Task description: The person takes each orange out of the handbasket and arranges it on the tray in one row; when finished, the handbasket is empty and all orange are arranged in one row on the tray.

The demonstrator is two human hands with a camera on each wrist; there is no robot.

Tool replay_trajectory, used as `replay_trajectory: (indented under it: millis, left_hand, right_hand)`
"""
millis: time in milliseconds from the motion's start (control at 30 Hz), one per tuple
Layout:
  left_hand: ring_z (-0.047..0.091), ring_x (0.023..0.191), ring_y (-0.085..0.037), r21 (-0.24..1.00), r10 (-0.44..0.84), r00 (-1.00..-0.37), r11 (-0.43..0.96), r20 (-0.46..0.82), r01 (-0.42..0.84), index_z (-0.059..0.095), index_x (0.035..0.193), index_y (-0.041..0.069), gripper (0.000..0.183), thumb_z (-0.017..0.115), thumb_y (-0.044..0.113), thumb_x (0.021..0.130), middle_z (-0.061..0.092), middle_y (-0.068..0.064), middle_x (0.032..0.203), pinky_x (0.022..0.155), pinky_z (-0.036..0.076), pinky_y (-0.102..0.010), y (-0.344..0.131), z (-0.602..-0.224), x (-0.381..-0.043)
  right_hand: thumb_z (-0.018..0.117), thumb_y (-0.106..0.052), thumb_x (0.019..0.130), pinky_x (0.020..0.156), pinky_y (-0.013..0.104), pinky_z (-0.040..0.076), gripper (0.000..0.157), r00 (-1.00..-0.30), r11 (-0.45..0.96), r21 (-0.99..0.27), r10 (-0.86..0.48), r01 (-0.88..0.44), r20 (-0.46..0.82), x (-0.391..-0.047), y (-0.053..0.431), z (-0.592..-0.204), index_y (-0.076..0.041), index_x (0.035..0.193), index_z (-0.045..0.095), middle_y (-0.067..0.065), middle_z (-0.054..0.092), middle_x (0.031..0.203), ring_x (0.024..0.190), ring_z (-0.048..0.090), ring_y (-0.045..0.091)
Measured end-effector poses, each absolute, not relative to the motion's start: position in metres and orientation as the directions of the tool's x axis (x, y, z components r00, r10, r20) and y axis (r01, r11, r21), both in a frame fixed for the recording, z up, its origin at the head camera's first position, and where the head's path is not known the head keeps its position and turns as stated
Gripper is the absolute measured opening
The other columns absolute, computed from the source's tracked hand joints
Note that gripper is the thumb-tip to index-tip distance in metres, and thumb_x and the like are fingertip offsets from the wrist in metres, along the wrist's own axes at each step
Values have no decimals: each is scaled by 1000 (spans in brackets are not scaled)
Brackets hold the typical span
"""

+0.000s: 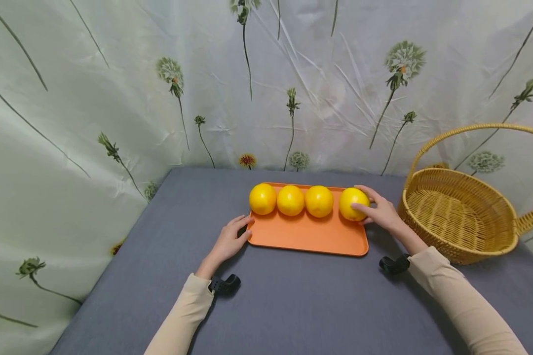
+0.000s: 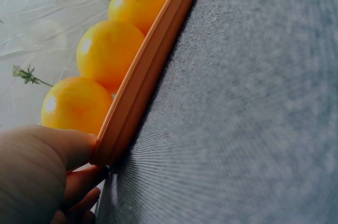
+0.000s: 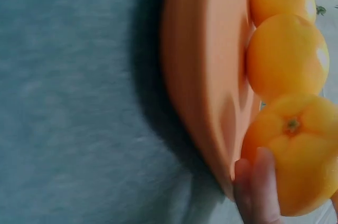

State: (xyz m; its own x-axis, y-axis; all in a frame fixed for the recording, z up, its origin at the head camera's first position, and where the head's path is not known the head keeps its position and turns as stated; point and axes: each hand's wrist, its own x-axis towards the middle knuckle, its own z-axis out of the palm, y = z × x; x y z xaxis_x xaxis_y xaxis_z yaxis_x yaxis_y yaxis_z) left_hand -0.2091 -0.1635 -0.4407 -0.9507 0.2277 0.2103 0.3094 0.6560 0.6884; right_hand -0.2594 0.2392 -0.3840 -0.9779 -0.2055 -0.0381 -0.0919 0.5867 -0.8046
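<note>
An orange plastic tray (image 1: 311, 236) lies on the table, with three oranges (image 1: 290, 200) in a row along its far side. My right hand (image 1: 379, 212) grips one more orange (image 1: 353, 203) over the tray's right end, thumb on the near side and fingers round the far side. That orange (image 3: 296, 152) shows its stem end in the right wrist view, with fingertips against its skin. At the tray's left edge, my left hand (image 1: 228, 241) holds the rim. The left wrist view shows the thumb (image 2: 79, 147) on the tray corner and the other fingers below it.
A wicker basket (image 1: 462, 246) with a tall arched handle (image 1: 471, 127) stands right of the tray, close beside my right forearm. Dark grey cloth (image 1: 293, 305) covers the table. A curtain (image 1: 320, 74) printed with dandelions hangs behind and along the left side.
</note>
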Motion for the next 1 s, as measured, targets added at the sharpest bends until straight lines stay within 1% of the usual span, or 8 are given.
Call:
replay_trajectory:
  millis: [167,367,600,833,1000]
  left_hand:
    - [41,135,-35,681,223,-953,667,204,302,57,128,5,39,58,14,90,56,-16,134,109,32,-56,-163,-443,-209]
    - [40,135,-35,689,221,-954,660,203,300,57,128,5,38,58,14,91,56,-15,134,110,32,-54,-163,-442,-208]
    - [41,134,-35,684,219,-953,663,210,304,57,127,5,38,58,13,90,56,-16,134,110,32,-55,-163,-440,-209]
    - [40,135,-36,691,215,-953,656,215,304,57,127,4,38,58,13,90,56,-16,134,109,32,-55,-163,-440,-209]
    - [40,135,-36,693,219,-951,652,217,309,57,127,4,38,58,13,90,56,-16,134,109,30,-57,-162,-441,-209]
  right_hand:
    - [60,-43,88,62,37,58,70,-973,632,-770,-219,-85,-72,-262,234,-382,-18,147,30,34,41,129,63,67,22]
    - [59,-46,88,55,34,56,69,-970,714,-690,-233,-119,-73,-264,229,-382,-18,144,32,33,45,128,52,64,17]
    - [58,-47,89,58,33,56,70,-961,713,-686,-265,-146,-72,-265,227,-381,-17,146,29,31,45,129,55,64,16]
    - [55,-46,91,61,33,57,73,-950,665,-738,-289,-114,-114,-264,232,-378,-18,149,22,30,41,130,65,64,19]
    - [52,-46,92,61,34,56,73,-945,665,-738,-303,-117,-123,-263,235,-379,-16,150,19,31,40,130,67,63,19]
